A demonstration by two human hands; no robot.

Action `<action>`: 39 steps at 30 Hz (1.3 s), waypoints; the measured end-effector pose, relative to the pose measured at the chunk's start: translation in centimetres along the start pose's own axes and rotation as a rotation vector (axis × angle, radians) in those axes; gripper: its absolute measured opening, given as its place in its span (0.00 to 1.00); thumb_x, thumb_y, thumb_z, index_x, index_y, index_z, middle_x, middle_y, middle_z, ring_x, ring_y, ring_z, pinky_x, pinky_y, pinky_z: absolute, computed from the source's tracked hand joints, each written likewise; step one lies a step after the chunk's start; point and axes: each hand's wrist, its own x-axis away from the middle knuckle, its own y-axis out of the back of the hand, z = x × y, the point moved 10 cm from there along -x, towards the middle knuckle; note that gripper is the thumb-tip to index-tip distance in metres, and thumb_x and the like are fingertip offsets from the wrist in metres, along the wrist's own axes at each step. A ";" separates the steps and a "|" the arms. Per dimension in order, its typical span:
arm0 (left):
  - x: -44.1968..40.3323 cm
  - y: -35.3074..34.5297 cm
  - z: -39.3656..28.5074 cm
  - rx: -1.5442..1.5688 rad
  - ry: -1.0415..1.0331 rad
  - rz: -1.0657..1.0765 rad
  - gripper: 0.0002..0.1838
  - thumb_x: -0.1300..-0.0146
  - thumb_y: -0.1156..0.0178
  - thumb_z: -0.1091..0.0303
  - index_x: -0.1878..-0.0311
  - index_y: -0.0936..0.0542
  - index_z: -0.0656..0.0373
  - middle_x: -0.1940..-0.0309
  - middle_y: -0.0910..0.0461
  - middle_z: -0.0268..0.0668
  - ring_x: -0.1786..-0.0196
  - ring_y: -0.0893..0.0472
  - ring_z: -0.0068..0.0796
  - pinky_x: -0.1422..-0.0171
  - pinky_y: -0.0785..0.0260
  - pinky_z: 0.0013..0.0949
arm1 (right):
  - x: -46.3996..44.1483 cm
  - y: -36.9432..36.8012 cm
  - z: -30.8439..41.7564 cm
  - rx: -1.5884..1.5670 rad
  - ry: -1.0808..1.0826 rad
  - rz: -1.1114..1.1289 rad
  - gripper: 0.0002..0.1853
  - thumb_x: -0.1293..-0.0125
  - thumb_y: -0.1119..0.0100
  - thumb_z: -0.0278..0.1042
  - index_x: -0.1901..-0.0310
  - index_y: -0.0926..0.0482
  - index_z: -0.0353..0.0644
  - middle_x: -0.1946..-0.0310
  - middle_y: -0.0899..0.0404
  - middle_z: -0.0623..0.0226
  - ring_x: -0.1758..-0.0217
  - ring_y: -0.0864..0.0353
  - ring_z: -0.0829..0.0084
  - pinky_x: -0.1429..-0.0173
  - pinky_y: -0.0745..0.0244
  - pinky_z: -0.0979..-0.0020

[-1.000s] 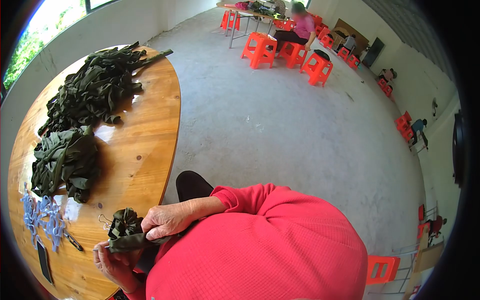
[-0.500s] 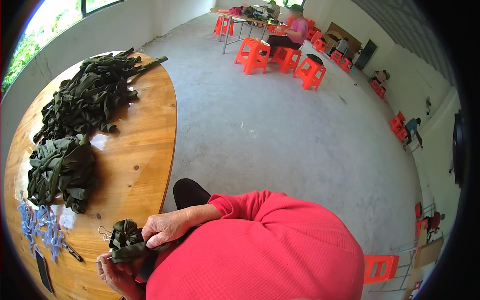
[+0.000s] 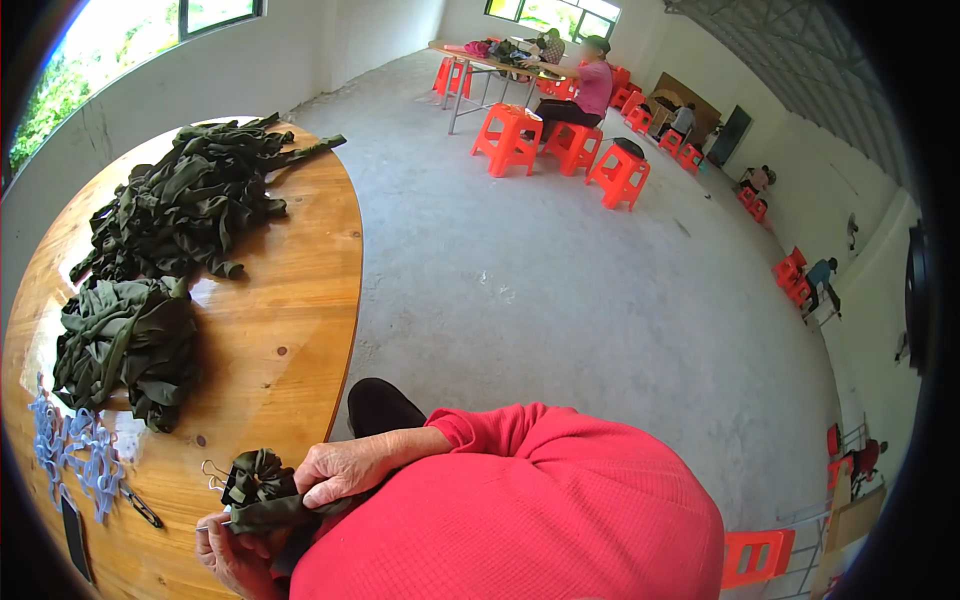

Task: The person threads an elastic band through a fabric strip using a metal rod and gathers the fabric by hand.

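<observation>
Since the earliest frame, the seated person (image 3: 595, 85) across the room has brought an arm from the stool side up to the far bench (image 3: 445, 47), and our view has tilted a little; our own hands have scarcely shifted.

Our right hand (image 3: 345, 470) grips a dark green strip (image 3: 268, 516) at the near edge of the bench (image 3: 290, 290); our left hand (image 3: 232, 560) pinches a thin rod (image 3: 207, 528) at the strip's end. Gathered cloth (image 3: 260, 473) sits just beyond, beside a clip (image 3: 213, 470); whether the clip bites it, we cannot tell.

A loose pinch could let the rod slip from the strip. Tugging unevenly could twist the fabric, and the rod's tip might snag it.

The bench is glossy, knotted wood, carrying two green heaps (image 3: 190, 200) (image 3: 130, 345), pale blue loops (image 3: 95, 460), snips (image 3: 142, 508) and a flat black object (image 3: 75, 540). Around us are grey floor (image 3: 560, 300), pale walls (image 3: 385, 30), bright windows and red stools (image 3: 510, 140).
</observation>
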 end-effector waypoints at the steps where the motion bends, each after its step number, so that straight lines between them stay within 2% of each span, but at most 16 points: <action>1: -0.2 0.1 -0.1 -0.020 -0.021 0.025 0.15 0.34 0.50 0.59 0.70 0.28 0.60 0.87 0.37 0.27 0.88 0.39 0.13 0.84 0.49 0.18 | 0.0 -0.1 -0.3 0.001 -0.019 0.012 0.12 0.37 0.47 0.36 0.66 0.25 0.31 0.74 0.25 0.62 0.69 0.27 0.74 0.63 0.32 0.70; 2: -0.3 -0.1 -0.1 -0.040 -0.042 0.053 0.15 0.34 0.50 0.58 0.70 0.28 0.60 0.88 0.37 0.27 0.88 0.40 0.13 0.84 0.49 0.18 | 0.1 0.0 -0.5 -0.002 -0.017 0.011 0.13 0.37 0.47 0.36 0.66 0.25 0.31 0.74 0.25 0.62 0.69 0.27 0.73 0.63 0.32 0.70; 5: -0.1 1.1 -0.3 -0.151 -0.120 -0.098 0.14 0.34 0.50 0.58 0.70 0.28 0.59 0.89 0.39 0.26 0.88 0.40 0.14 0.84 0.49 0.18 | 0.0 0.0 -0.9 -0.016 -0.001 -0.007 0.13 0.38 0.46 0.36 0.67 0.25 0.31 0.76 0.25 0.63 0.70 0.28 0.73 0.64 0.32 0.70; 8: 0.0 -0.3 -0.3 -0.093 -0.016 0.020 0.14 0.34 0.51 0.59 0.70 0.28 0.59 0.89 0.39 0.26 0.89 0.40 0.14 0.84 0.49 0.18 | 0.1 0.2 -0.4 -0.027 0.019 -0.030 0.13 0.40 0.45 0.36 0.68 0.24 0.31 0.77 0.26 0.65 0.71 0.29 0.75 0.66 0.32 0.71; 11: 0.2 -0.3 0.3 -0.012 0.014 -0.006 0.15 0.33 0.51 0.59 0.71 0.28 0.59 0.90 0.38 0.27 0.90 0.40 0.14 0.84 0.49 0.18 | 0.3 0.4 0.0 -0.023 0.017 -0.017 0.13 0.40 0.45 0.36 0.68 0.24 0.31 0.76 0.25 0.63 0.70 0.28 0.74 0.65 0.32 0.70; 14: -0.1 -3.3 -0.7 -1.636 0.027 0.156 0.16 0.46 0.46 0.52 0.74 0.16 0.52 0.76 0.18 0.41 0.68 0.17 0.37 0.64 0.26 0.37 | 0.3 0.5 0.1 -0.019 0.025 -0.006 0.14 0.40 0.45 0.37 0.69 0.24 0.31 0.75 0.25 0.62 0.70 0.27 0.73 0.64 0.32 0.70; 20: -0.1 -3.0 -0.7 -1.620 0.105 0.088 0.15 0.46 0.46 0.54 0.76 0.16 0.53 0.77 0.18 0.40 0.71 0.18 0.38 0.66 0.26 0.37 | 0.3 0.6 0.1 -0.036 0.020 -0.002 0.14 0.40 0.45 0.37 0.69 0.24 0.30 0.75 0.25 0.61 0.70 0.27 0.72 0.64 0.32 0.69; 26: -0.2 -3.5 -1.1 -1.636 -0.061 0.145 0.15 0.47 0.45 0.54 0.77 0.17 0.53 0.78 0.19 0.39 0.73 0.18 0.37 0.69 0.27 0.36 | 0.2 0.4 -0.9 -0.040 -0.030 0.019 0.14 0.40 0.45 0.38 0.69 0.24 0.30 0.75 0.25 0.61 0.69 0.27 0.72 0.64 0.32 0.69; 32: 0.1 -4.2 -1.5 -1.626 -0.067 0.161 0.15 0.47 0.44 0.54 0.78 0.17 0.53 0.79 0.19 0.38 0.73 0.18 0.36 0.70 0.27 0.36 | 0.3 0.6 -0.1 -0.030 -0.002 0.011 0.15 0.40 0.46 0.38 0.68 0.24 0.30 0.75 0.25 0.61 0.69 0.27 0.74 0.64 0.32 0.70; 35: -0.2 -3.2 -0.6 -1.626 -0.003 0.150 0.15 0.47 0.44 0.53 0.78 0.17 0.52 0.79 0.19 0.38 0.73 0.18 0.36 0.70 0.27 0.37 | 0.3 0.5 0.0 -0.041 -0.004 0.010 0.15 0.39 0.46 0.38 0.67 0.24 0.30 0.75 0.25 0.61 0.69 0.27 0.74 0.63 0.32 0.70; 39: 0.0 -3.6 -1.0 -1.643 -0.052 0.170 0.15 0.47 0.44 0.53 0.78 0.17 0.52 0.79 0.19 0.38 0.73 0.18 0.37 0.70 0.27 0.37 | 0.3 0.5 -0.2 -0.049 0.003 0.004 0.15 0.39 0.46 0.39 0.67 0.24 0.30 0.75 0.25 0.61 0.69 0.27 0.73 0.63 0.32 0.70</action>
